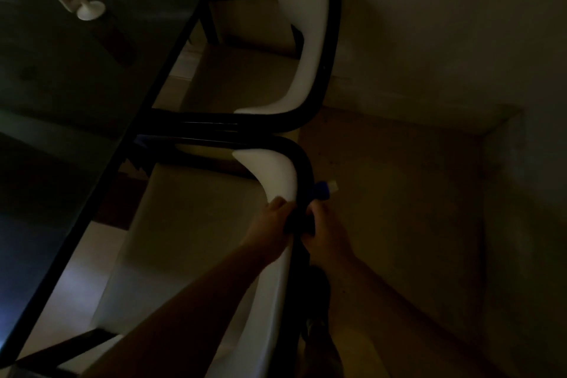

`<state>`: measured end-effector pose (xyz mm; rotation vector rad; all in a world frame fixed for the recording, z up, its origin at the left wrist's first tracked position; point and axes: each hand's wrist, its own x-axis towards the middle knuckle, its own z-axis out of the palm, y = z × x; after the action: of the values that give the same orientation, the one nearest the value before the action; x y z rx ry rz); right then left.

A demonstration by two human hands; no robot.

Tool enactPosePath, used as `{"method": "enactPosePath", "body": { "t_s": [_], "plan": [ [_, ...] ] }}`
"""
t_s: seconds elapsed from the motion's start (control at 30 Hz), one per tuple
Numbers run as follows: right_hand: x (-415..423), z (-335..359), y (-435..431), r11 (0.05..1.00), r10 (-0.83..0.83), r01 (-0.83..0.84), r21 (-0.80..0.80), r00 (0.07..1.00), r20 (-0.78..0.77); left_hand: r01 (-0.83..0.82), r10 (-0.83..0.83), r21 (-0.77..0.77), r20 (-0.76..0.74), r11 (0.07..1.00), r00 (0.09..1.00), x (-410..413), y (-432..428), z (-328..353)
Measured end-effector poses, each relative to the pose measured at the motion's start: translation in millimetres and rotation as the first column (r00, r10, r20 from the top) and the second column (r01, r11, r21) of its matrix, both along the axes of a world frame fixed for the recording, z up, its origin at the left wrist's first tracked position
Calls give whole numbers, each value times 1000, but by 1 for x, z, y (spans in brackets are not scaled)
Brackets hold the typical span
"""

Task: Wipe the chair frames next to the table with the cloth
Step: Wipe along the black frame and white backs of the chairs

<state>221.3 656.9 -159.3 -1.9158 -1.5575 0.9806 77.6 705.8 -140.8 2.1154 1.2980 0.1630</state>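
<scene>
Two chairs with black tube frames and white backrests stand side by side along the table. My left hand (273, 224) grips the top of the near chair's white backrest (276, 175), against the black frame (303, 163). Just across the tube, my right hand (328, 230) is closed around the frame from the outer side. A blue and white bit of the cloth (325, 190) sticks out above its fingers. The room is dark, so the rest of the cloth is hard to make out. The far chair frame (333, 40) is untouched.
A dark glass table (92, 70) with a black edge runs along the left, and a white-footed object (90, 9) stands on it. Pale floor (399, 193) lies to the right of the chairs, bounded by a wall. My foot is below the near chair.
</scene>
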Motion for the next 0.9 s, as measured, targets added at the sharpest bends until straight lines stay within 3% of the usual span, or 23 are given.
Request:
{"method": "enactPosePath", "body": {
  "t_s": [0.17, 0.33, 0.47, 0.6, 0.7, 0.77, 0.9],
  "plan": [
    [-41, 4, -106, 995, 21, -18, -102, 999, 32, 76, -76, -13, -23, 997, 997, -48, -101, 4],
    [-75, 5, -194, 990, -2, -5, -138, 999, -51, 185, -189, -44, -96, 982, 977, -87, -178, 12],
    [-101, -7, -237, 980, -10, 10, -200, 1000, 0, 337, -333, 115, -49, 935, 942, -111, -215, 20],
    [-121, -11, -263, 954, -49, 58, -295, 998, 36, 398, -395, -19, -177, 917, 902, -136, -238, 11],
    [-130, -7, -269, 943, -44, 52, -328, 999, 32, 410, -392, 23, -250, 912, 885, -143, -246, 9],
    [-135, -5, -269, 935, -82, 91, -343, 996, 40, 514, -475, 80, -283, 854, 834, -138, -247, 8],
    [-138, -2, -257, 930, -126, 157, -334, 986, 113, 448, -410, 190, -210, 874, 888, -121, -235, 15]
  ]
}}
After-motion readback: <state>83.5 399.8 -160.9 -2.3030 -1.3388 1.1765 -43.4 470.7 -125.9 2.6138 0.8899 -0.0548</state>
